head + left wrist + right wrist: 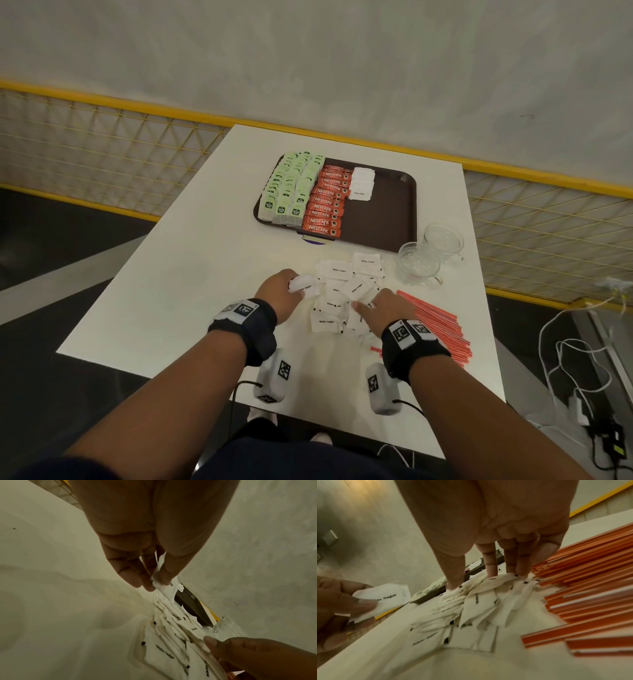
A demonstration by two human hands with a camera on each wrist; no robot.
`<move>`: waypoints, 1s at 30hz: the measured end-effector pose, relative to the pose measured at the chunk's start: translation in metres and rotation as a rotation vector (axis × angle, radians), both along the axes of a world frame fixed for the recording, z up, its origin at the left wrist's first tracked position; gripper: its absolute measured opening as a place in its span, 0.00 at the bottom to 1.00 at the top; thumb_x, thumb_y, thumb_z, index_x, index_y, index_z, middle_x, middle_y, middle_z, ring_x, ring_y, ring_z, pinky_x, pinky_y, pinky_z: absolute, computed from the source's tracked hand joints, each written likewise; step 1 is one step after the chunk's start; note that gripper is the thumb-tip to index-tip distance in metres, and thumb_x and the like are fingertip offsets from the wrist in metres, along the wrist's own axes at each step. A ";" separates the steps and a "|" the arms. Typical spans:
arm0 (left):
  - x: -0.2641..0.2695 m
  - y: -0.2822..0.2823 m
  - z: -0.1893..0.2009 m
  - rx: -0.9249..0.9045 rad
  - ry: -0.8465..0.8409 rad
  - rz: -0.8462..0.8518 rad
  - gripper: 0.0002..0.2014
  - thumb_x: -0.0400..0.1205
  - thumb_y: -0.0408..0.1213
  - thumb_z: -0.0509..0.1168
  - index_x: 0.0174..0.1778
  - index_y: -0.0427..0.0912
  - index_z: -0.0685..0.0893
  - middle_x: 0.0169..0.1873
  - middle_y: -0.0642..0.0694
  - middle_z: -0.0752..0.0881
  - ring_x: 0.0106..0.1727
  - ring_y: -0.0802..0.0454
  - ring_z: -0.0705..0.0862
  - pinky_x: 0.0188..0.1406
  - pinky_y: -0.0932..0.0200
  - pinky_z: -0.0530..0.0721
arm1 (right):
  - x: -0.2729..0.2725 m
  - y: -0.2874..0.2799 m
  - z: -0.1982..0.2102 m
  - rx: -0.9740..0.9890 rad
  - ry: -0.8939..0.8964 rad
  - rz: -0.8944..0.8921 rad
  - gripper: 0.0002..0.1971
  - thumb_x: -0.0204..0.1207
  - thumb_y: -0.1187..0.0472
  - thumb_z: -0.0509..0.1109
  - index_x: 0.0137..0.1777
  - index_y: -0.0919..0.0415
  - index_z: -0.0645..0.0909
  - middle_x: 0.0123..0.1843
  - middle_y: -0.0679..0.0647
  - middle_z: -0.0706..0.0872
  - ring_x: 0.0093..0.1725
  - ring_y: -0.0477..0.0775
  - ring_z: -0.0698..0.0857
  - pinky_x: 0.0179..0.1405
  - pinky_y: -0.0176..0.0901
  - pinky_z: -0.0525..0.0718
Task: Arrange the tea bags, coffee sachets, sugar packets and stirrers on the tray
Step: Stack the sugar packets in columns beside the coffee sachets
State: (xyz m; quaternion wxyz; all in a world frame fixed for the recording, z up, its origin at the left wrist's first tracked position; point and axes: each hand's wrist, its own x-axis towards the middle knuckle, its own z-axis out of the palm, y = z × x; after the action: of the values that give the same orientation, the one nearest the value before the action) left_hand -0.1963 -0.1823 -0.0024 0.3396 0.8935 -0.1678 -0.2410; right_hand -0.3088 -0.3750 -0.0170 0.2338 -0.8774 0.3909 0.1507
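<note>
My dark brown plastic tray (394,209) holds three rows of green tea bags (291,185) on its left, a column of red coffee sachets (327,202) next, then a short stack of white sugar packets (361,183). More loose white sugar packets (337,294) are heaped on the white table (178,274) in front of it. My left hand (279,293) pinches one held packet (303,286); my right hand (383,311) presses spread fingers on the heap. Orange stirrers (438,325) and two clear glass mugs (430,253) sit to the right.

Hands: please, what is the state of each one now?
Left hand: pinches a few white sugar packets.
Right hand: open, fingertips pressing on the loose sugar packet pile.
</note>
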 end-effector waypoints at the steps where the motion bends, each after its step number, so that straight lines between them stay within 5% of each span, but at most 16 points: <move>1: -0.001 0.000 0.001 -0.011 0.015 0.004 0.09 0.83 0.36 0.65 0.57 0.41 0.79 0.49 0.44 0.86 0.49 0.45 0.83 0.47 0.56 0.79 | 0.001 0.000 0.001 0.004 -0.010 -0.012 0.28 0.73 0.36 0.66 0.62 0.58 0.77 0.57 0.56 0.85 0.55 0.60 0.84 0.55 0.50 0.84; 4: -0.004 0.000 0.003 -0.045 0.052 0.015 0.08 0.82 0.36 0.66 0.56 0.43 0.79 0.50 0.42 0.87 0.50 0.42 0.85 0.51 0.49 0.84 | 0.000 -0.002 0.003 0.003 0.010 -0.015 0.20 0.77 0.48 0.69 0.63 0.59 0.75 0.60 0.58 0.84 0.57 0.59 0.83 0.55 0.48 0.83; 10: -0.008 -0.004 0.010 -0.085 0.067 0.006 0.10 0.83 0.37 0.66 0.60 0.41 0.79 0.50 0.42 0.86 0.45 0.45 0.82 0.50 0.50 0.83 | -0.002 0.002 0.012 -0.020 0.132 0.048 0.27 0.74 0.41 0.72 0.64 0.62 0.79 0.62 0.55 0.85 0.60 0.56 0.83 0.47 0.42 0.75; 16: -0.009 -0.005 0.014 -0.107 0.084 -0.003 0.10 0.83 0.37 0.66 0.60 0.42 0.79 0.49 0.45 0.84 0.47 0.46 0.83 0.53 0.48 0.85 | -0.002 0.003 0.009 0.026 0.087 0.059 0.30 0.71 0.43 0.76 0.67 0.60 0.77 0.65 0.55 0.83 0.63 0.57 0.82 0.57 0.46 0.79; 19: -0.006 -0.005 0.015 -0.099 0.101 -0.008 0.12 0.83 0.37 0.66 0.61 0.41 0.80 0.51 0.45 0.84 0.51 0.44 0.85 0.57 0.44 0.85 | -0.001 0.003 0.006 0.122 0.013 0.025 0.23 0.68 0.48 0.79 0.56 0.56 0.75 0.52 0.52 0.82 0.49 0.52 0.82 0.46 0.42 0.80; 22: -0.003 -0.005 0.018 -0.112 0.120 0.010 0.11 0.82 0.36 0.65 0.60 0.39 0.81 0.50 0.41 0.86 0.52 0.41 0.86 0.57 0.43 0.86 | -0.001 0.000 0.009 0.191 -0.049 0.011 0.20 0.69 0.52 0.79 0.49 0.56 0.71 0.42 0.48 0.75 0.36 0.46 0.73 0.32 0.38 0.70; 30: 0.009 -0.017 0.019 -0.185 0.195 0.050 0.11 0.83 0.35 0.64 0.61 0.37 0.81 0.52 0.38 0.87 0.53 0.40 0.88 0.55 0.44 0.88 | -0.002 -0.031 0.036 0.322 -0.270 -0.071 0.21 0.65 0.53 0.82 0.52 0.62 0.79 0.48 0.56 0.84 0.44 0.54 0.82 0.37 0.41 0.77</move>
State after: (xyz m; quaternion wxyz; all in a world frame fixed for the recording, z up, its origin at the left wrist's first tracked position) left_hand -0.1874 -0.1989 0.0166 0.4409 0.8347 -0.1333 -0.3019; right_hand -0.3106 -0.4064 0.0186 0.4264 -0.8267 0.3574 0.0840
